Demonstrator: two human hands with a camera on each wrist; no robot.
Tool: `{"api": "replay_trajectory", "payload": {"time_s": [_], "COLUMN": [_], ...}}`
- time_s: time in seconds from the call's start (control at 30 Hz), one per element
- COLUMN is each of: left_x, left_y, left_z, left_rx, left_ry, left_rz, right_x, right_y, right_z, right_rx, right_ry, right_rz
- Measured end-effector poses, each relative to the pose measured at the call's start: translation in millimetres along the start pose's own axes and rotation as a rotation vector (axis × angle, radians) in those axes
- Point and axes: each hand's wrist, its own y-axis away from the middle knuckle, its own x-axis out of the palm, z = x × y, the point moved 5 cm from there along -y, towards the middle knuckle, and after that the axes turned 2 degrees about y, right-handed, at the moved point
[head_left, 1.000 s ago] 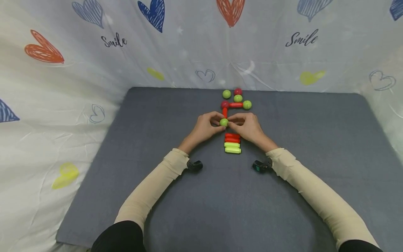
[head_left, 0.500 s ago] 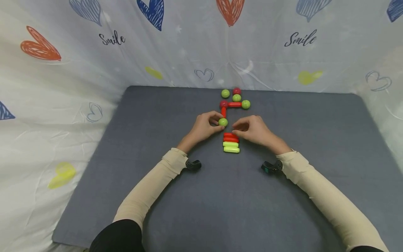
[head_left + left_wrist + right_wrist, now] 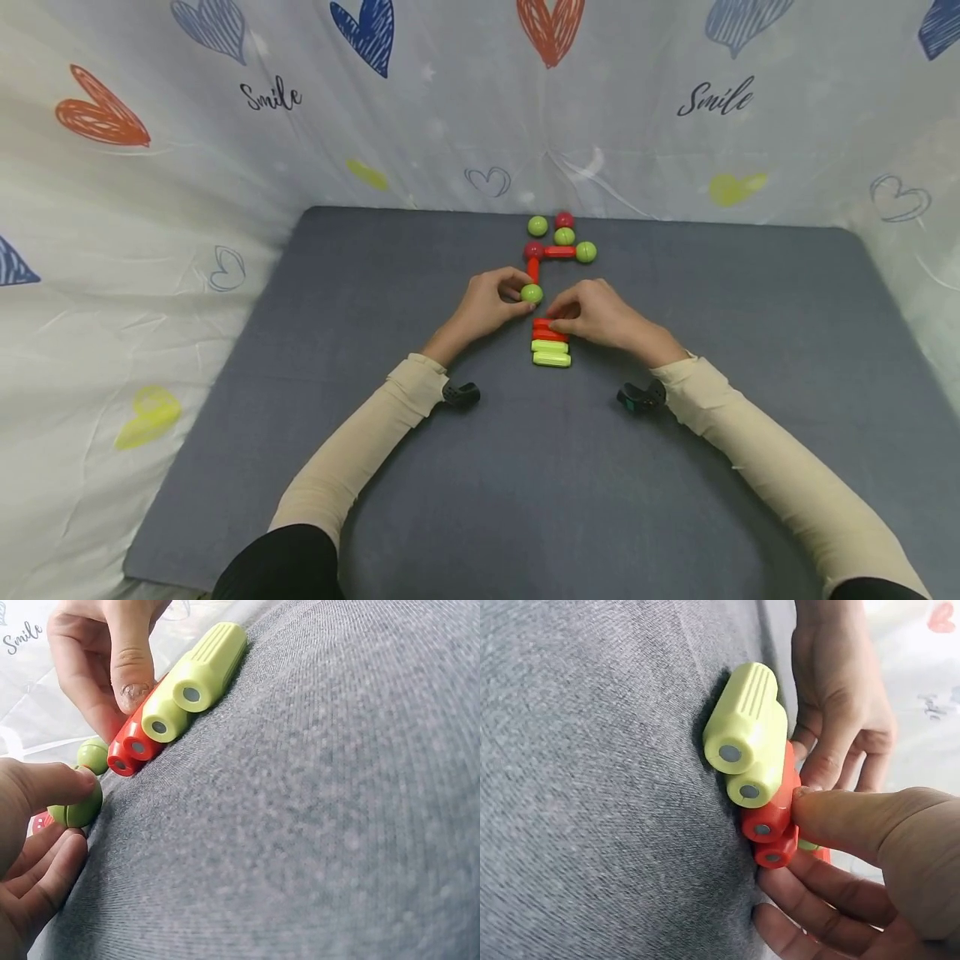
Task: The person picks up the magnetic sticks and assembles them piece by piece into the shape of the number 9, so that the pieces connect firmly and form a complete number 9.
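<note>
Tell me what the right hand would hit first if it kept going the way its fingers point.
The right hand points left, its fingertips already at the red sticks heading the row. Straight on, it would likely push those, then meet the left hand holding the green ball; depth is unclear.

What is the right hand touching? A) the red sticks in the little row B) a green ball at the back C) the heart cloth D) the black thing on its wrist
A: the right hand has its thumb and fingers on the red sticks at the far end of the row, next to the two green sticks.
</note>
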Motion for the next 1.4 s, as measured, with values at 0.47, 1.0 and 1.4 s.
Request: {"api": "replay_trajectory", "payload": {"time_s": [0.47,1.0,1.4], "left_x": [2.4,1.1,1.1], "left_y": [-1.5,-0.6,-0.7], "left_z": [-1.5,-1.3,2.8], "left_rx": [0.000,0.000,-0.005], "left_ry": [-0.005,0.002,0.014], "left_rz": [0.004,-0.005,-0.009], "right_x": [-2,-4,-13], "right_y": [-5.3,-1.3,3.2], "right_z": [5,1,-7], "right_rx": [-0.011,-0.040,-0.011], "right_ry": [0.059,0.098,0.194], "right_rz": [0.086,0.048,-0.054]}}
